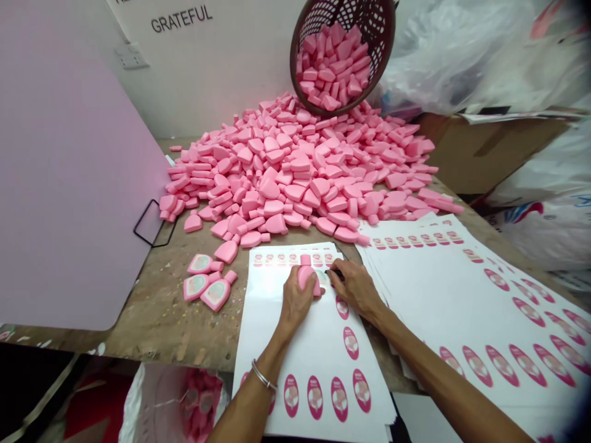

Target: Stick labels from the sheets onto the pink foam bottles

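My left hand (299,295) is wrapped round a small pink bottle (306,275), held upright with its cap away from me over a sheet of labels (286,320). Close on its right, my right hand (353,284) pinches the edge of a pale label (322,279) beside the bottle; a small dark spot shows at its fingertips, too small to name. The sheet carries pink oval labels along its right and near edges and a row of small labels at the far end. Several bottles with labels on their fronts (216,294) lie to the left.
A large heap of plain pink bottles (295,166) covers the table's back, below a tipped brown basket (390,37) holding more. Another stack of label sheets (429,289) lies right. A pink panel (78,172) stands left. A white bag (154,406) with bottles sits below the edge.
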Tool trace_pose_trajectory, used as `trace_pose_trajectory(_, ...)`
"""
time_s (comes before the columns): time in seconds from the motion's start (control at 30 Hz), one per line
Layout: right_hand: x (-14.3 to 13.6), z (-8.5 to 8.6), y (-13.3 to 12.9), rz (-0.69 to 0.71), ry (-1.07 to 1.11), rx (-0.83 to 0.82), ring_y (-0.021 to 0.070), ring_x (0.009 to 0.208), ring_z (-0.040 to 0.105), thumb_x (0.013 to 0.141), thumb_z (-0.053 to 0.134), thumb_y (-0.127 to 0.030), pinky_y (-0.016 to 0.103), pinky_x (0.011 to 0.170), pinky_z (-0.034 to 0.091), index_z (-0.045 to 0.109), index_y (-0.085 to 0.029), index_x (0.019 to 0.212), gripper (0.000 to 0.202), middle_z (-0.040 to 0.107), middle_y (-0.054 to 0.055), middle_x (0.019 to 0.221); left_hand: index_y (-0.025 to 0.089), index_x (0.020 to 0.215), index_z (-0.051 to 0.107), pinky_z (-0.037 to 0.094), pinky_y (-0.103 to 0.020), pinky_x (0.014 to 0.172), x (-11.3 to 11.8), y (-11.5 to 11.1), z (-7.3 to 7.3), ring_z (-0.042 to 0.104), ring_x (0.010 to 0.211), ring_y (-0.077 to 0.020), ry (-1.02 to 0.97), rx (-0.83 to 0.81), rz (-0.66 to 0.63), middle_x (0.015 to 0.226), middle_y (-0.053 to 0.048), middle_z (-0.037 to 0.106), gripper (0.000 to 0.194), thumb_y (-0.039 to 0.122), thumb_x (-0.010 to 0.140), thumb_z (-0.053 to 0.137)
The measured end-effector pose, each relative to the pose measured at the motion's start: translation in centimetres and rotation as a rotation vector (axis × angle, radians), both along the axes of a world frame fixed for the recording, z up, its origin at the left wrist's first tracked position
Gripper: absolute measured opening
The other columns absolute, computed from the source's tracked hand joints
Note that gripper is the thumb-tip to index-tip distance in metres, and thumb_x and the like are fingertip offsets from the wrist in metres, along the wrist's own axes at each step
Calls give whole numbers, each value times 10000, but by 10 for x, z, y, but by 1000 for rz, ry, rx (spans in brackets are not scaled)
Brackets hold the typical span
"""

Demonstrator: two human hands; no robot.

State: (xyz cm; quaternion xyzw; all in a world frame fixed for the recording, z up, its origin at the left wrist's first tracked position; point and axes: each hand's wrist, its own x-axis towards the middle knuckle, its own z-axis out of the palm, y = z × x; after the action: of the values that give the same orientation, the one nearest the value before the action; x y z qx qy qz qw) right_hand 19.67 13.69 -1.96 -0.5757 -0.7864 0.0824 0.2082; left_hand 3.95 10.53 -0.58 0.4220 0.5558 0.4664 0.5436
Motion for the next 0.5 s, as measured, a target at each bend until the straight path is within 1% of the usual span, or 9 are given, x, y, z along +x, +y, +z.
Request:
trace_pose_trajectory(0.17,0,0,1,25,10,7,176,756,552,859,460,-250,283,703,341,567,-198,815,127,641,41,790,174,937,490,497,-198,485,4,-2,2,676,592,-153,-2,-15,49,821,-11,527,308,436,806,587)
trace_pose_trajectory(0.33,-3,1,4,12,3,37,186,739,556,836,513,-319,294,710,341,576,-194,804,144,654,46,767,174,924,503,483,-186,460,5,-3,4,666,562,-141,-18,-17,66,825,-13,539,297,422,796,602)
trace_pose_trajectory(0.5,-5,3,4,27,1,117,201,772,560,846,512,-368,324,753,323,594,-179,780,216,666,76,782,179,931,514,528,-227,475,5,-2,3,645,563,-138,-69,-28,79,828,-19,567,352,464,760,630)
